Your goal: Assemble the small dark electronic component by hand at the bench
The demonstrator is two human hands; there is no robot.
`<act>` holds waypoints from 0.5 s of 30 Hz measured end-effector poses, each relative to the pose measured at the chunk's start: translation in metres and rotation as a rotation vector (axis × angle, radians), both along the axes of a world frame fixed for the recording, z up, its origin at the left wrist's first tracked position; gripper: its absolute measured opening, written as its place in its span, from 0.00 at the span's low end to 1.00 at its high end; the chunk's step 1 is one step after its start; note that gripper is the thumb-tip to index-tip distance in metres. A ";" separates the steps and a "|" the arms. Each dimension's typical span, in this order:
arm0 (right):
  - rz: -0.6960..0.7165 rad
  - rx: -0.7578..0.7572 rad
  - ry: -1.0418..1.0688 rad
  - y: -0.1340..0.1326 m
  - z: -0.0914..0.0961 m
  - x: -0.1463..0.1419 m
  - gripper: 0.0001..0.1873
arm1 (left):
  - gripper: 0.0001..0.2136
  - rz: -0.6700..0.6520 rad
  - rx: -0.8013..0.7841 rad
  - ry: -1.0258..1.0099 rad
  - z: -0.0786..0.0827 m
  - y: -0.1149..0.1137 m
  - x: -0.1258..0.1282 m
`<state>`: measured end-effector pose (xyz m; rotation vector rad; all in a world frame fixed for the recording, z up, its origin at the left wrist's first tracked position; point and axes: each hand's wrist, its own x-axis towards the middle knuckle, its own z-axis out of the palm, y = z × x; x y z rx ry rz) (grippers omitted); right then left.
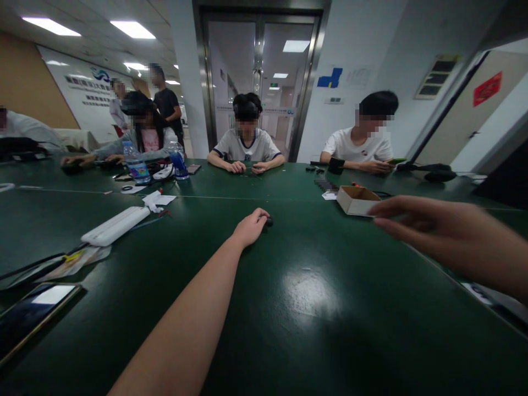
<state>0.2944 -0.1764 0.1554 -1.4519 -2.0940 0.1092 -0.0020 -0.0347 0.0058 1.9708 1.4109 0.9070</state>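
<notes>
My left arm stretches far out over the dark green table (313, 308). My left hand (251, 225) is closed, fingers curled on a small black object (269, 221) that lies on the table top. My right hand (416, 221) hovers above the table at the right, fingers stretched out and apart, holding nothing. Its fingertips are just in front of a small open cardboard box (357, 199).
A white power strip (115, 225) lies to the left, with plastic packets (70, 261) and a phone (33, 313) nearer me. Two water bottles (136, 162) stand at the far left. Three people sit across the table, with small black parts (325, 184) before them.
</notes>
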 end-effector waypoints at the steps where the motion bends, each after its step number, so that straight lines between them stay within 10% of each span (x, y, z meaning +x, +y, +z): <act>1: 0.024 -0.094 -0.007 0.017 -0.005 -0.016 0.09 | 0.12 -0.002 0.016 -0.053 -0.002 0.002 0.000; 8: 0.031 -0.825 0.688 0.139 -0.103 -0.123 0.18 | 0.11 -0.098 0.074 -0.377 -0.018 0.019 0.002; 15: 0.281 -0.775 1.181 0.161 -0.149 -0.126 0.07 | 0.13 -0.182 0.038 -0.394 -0.019 0.020 0.000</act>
